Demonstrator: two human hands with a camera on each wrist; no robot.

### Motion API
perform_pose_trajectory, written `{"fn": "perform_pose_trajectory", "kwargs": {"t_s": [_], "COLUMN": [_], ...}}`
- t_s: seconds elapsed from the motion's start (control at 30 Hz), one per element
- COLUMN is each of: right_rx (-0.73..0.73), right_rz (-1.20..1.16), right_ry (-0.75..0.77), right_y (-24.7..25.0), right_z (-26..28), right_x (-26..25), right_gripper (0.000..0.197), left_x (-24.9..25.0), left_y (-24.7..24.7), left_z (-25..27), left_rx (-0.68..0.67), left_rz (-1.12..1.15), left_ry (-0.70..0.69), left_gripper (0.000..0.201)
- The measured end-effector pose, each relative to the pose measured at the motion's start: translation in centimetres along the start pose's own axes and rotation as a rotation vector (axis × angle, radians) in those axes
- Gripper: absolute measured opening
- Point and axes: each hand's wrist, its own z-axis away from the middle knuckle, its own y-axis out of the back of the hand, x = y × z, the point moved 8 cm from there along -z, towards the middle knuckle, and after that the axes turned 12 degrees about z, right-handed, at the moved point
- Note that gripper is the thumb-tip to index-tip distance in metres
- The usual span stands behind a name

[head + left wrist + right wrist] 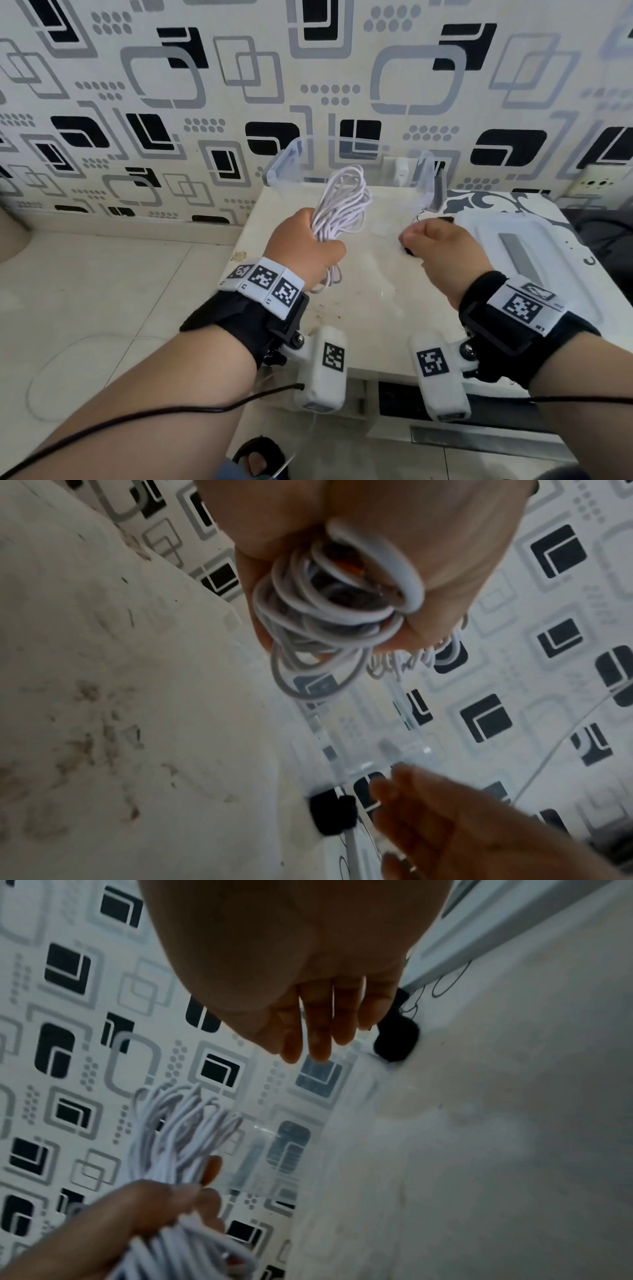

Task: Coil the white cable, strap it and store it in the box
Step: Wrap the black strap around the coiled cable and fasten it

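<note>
The white cable is gathered into a long bundle of loops, and my left hand grips it round the middle above the table; the loop ends poke out of the fist. My right hand hovers to the right with its fingers straight and holding nothing. A small black strap lies on the table just beyond those fingers. The clear plastic box stands open at the table's back edge, behind the cable.
The box's clear lid lies flat on the right of the pale table. A patterned wall rises right behind the box. The table's left edge drops to a tiled floor.
</note>
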Motion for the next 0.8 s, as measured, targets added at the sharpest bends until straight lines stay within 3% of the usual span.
{"fn": "perform_pose_trajectory", "kwargs": {"t_s": [0.13, 0.23, 0.47, 0.63, 0.8], "right_rx": [-0.074, -0.151, -0.064, 0.008, -0.195], "right_rz": [0.237, 0.367, 0.564, 0.655, 0.786], "right_ry": [-0.05, -0.148, -0.138, -0.04, -0.103], "right_y": [-1.2, -1.6, -1.6, -2.0, -4.1], "right_z": [-0.9, -1.2, -1.8, -1.5, -1.6], "right_x": [2.3, 4.3, 4.5, 3.0, 3.9], "right_gripper": [0.011, 0.03, 0.047, 0.044, 0.045], "left_x": [-0.3, -0.2, 0.7, 0.8, 0.5], "left_y": [0.2, 0.1, -0.4, -0.7, -0.8], "left_z": [-0.2, -0.3, -0.9, -1.1, -1.2], "left_rx": [0.021, 0.021, 0.014, 0.01, -0.002], "left_rz": [0.001, -0.004, 0.028, 0.031, 0.034], "left_ry": [0.015, 0.006, -0.012, -0.013, -0.011], "left_gripper": [0.02, 0.02, 0.018, 0.015, 0.016]}}
